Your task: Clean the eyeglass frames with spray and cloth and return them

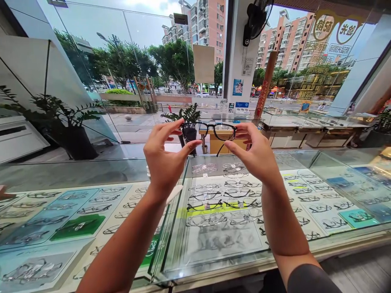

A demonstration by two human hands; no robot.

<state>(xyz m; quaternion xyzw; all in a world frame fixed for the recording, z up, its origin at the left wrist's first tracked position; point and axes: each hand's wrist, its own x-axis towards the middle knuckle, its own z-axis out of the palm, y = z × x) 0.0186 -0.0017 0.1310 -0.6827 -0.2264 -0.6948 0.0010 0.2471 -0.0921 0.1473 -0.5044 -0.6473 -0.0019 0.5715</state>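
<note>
Pinching black-framed glasses (210, 125) at either end, we hold them above the glass counter (214, 265) with our left hand (163, 158) and right hand (255, 154).

The left hand (163, 158) covers one end of the black glasses (210, 125), so the hinge there is lost to sight; the right hand (253, 152) masks the opposite corner. The left forearm (122, 244) hides parts of a green sheet (150, 253) and a white object (175, 194), too little of which shows to name. The right forearm (282, 219) blocks some display frames (207, 219). The left forearm and the dark sleeve (311, 278) are cut by the bottom edge. The top edge crops the fan (255, 20); the left edge crops the potted plant (77, 142) and an unidentifiable brownish shape (2, 192). Print on the small grey notice (247, 66) is illegible.
</note>
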